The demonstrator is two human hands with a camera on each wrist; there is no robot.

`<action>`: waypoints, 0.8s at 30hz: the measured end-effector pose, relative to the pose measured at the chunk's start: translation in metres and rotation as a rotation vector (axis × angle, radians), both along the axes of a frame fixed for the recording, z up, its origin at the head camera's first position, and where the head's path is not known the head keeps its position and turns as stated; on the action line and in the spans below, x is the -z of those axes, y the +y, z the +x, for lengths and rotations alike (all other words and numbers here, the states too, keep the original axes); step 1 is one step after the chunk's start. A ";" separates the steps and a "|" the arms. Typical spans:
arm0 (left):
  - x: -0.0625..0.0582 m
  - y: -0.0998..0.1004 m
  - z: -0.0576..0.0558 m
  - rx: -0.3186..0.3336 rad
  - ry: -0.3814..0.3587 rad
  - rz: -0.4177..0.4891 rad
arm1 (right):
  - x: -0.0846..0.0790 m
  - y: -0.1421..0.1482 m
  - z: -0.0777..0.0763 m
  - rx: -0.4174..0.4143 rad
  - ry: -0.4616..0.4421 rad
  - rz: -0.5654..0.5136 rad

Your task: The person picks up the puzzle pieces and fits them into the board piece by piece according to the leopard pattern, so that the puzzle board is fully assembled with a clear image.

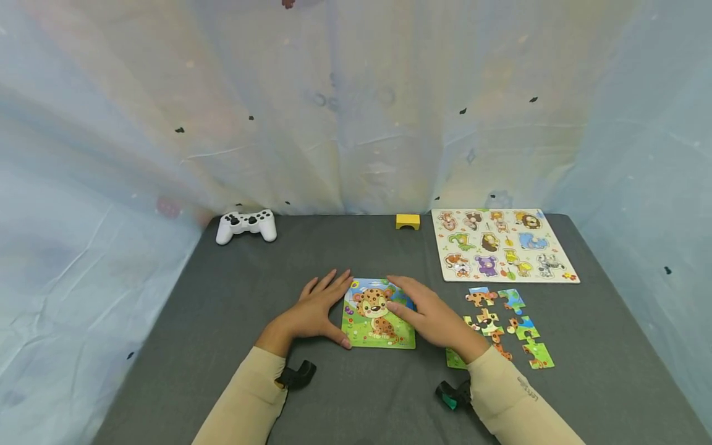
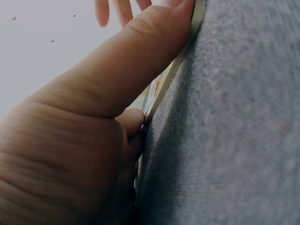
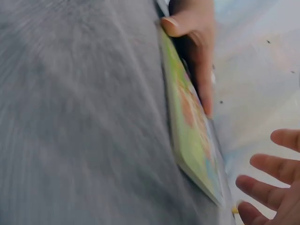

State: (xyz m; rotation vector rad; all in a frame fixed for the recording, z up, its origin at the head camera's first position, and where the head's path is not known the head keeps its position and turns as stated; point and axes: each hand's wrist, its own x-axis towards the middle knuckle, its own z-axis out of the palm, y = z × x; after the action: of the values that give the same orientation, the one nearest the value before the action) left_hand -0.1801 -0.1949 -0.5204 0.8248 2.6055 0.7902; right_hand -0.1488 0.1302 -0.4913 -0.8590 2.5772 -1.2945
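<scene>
A square leopard-picture puzzle board (image 1: 374,316) lies flat on the grey table, between the two hands. Along its left side rests my left hand (image 1: 315,311), fingers spread and fairly straight, the thumb at the near left corner. The left wrist view has that thumb (image 2: 126,61) against the edge of the board. Over the board's right side is my right hand (image 1: 436,318), hiding part of that edge. In the right wrist view its fingers (image 3: 272,190) are spread and stand apart from the board (image 3: 192,122).
Right of the board lie several loose jigsaw pieces (image 1: 523,327), some partly behind the right forearm. Behind them is a white animal peg-puzzle board (image 1: 506,272). A yellow arch block (image 1: 408,220) and a white game controller (image 1: 246,225) sit at the table's back edge.
</scene>
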 end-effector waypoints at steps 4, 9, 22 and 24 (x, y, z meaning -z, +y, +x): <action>-0.002 0.000 0.001 0.002 0.000 0.003 | -0.003 0.023 0.004 0.003 -0.005 -0.107; -0.002 0.000 0.001 0.001 0.005 -0.007 | -0.005 0.053 0.007 -0.015 -0.030 -0.247; 0.002 -0.001 0.001 -0.007 0.003 -0.010 | 0.004 0.126 0.009 -0.079 -0.061 -0.599; 0.002 -0.001 0.001 -0.007 0.005 -0.011 | 0.007 0.133 0.010 -0.080 -0.038 -0.663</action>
State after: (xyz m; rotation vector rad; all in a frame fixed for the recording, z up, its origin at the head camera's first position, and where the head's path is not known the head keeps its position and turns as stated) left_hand -0.1794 -0.1956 -0.5223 0.8165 2.6158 0.7759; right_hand -0.1393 0.2633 -0.4985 -0.9918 2.0550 -2.1518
